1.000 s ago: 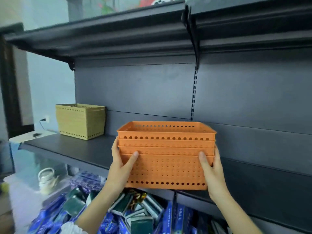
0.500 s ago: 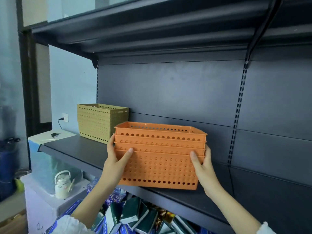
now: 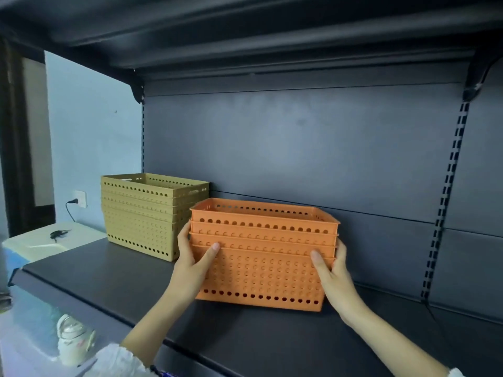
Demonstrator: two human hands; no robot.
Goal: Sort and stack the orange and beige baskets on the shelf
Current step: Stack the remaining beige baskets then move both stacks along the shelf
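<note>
orange baskets (image 3: 261,254): nested stack, perforated, on the dark shelf (image 3: 122,278) near its middle; whether the base touches the shelf cannot be told. left hand (image 3: 190,263): grip closed on the stack's left end. right hand (image 3: 333,273): grip closed on its right end. beige baskets (image 3: 148,213): taller nested stack, just beside, to the left, against the back panel (image 3: 299,148)

Stack of nested orange perforated plastic baskets (image 3: 262,254) sits mid-way along dark metal shelf (image 3: 114,278). Stack of nested beige perforated plastic baskets (image 3: 152,213) stands left of it and farther back, just beside. Left hand (image 3: 192,261) on the orange stack's left end, right hand (image 3: 333,278) on its right end.
</note>
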